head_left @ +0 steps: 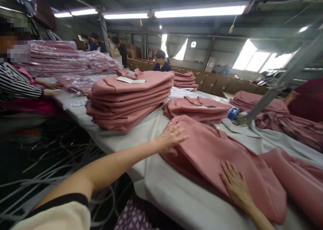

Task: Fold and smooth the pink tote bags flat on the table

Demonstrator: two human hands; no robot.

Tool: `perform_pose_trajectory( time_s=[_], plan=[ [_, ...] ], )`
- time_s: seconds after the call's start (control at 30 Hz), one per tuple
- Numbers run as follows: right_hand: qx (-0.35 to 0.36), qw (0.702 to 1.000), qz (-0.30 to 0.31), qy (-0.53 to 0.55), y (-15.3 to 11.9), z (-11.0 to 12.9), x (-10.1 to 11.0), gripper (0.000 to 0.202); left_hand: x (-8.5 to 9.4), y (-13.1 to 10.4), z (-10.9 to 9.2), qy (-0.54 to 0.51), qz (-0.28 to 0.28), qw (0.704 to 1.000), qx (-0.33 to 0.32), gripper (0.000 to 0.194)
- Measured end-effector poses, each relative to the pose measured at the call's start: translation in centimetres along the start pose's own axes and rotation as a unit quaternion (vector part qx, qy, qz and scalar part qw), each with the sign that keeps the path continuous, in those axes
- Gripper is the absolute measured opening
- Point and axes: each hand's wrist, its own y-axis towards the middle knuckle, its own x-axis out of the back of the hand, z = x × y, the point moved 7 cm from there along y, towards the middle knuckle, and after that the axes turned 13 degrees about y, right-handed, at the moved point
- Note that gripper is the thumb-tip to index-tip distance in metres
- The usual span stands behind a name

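Observation:
A large pink bag [202,152] lies flattened on the cloth-covered table [161,183] right in front of me. My left hand [171,138], fingers spread, is at the bag's far left end; whether it touches the surface I cannot tell. Flat on the near side of the same bag rests my right hand [234,183], its fingers stretched out. Just beyond lies another pink bag [199,108] with its handle and a tag on top. To the left of it rises a tall stack of pink bags [131,98], topped by a pale card [131,79].
Plastic-wrapped pink bags [52,60] are piled at the far left, near a person in a striped sleeve [20,81]. A slanted metal post [280,78] stands at right beside a blue tape dispenser [233,113]. Pale strips [101,189] tangle below the table.

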Motion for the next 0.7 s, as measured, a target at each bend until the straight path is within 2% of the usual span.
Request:
perform_pose_trajectory(
  time_s=[0.03,0.1,0.2,0.3,0.43,0.5,0.57,0.7],
  plan=[
    [-0.014,1.000,0.016,0.007,0.1,-0.1,-0.1,0.054,-0.8,-0.9,1.5,-0.004,0.019,1.000,0.003,0.101],
    [-0.035,0.998,0.039,0.018,0.1,-0.4,-0.3,0.053,-2.4,-2.3,3.2,-0.038,0.034,0.999,0.001,0.103],
    [-0.043,0.997,0.057,0.021,0.1,-0.6,-0.3,0.054,-4.4,-3.5,4.5,-0.150,-0.019,0.988,0.031,0.109],
    [-0.039,0.997,0.069,0.011,0.0,-0.6,-0.3,0.055,-6.2,-4.0,5.3,-0.233,-0.071,0.968,0.066,0.122],
    [-0.039,0.998,0.058,-0.002,0.0,-0.6,-0.2,0.060,-7.9,-4.5,6.0,-0.278,-0.079,0.953,0.096,0.128],
    [-0.027,0.999,0.041,0.001,-0.1,-0.5,-0.2,0.061,-8.3,-4.6,6.1,-0.298,-0.079,0.945,0.107,0.123],
    [-0.014,1.000,0.025,0.007,-0.2,-0.4,-0.2,0.062,-8.9,-4.6,6.1,-0.315,-0.082,0.936,0.133,0.109],
    [-0.015,1.000,0.010,0.011,-0.1,-0.5,-0.2,0.062,-12.0,-4.5,6.8,-0.347,-0.097,0.904,0.229,0.058]
  ],
)
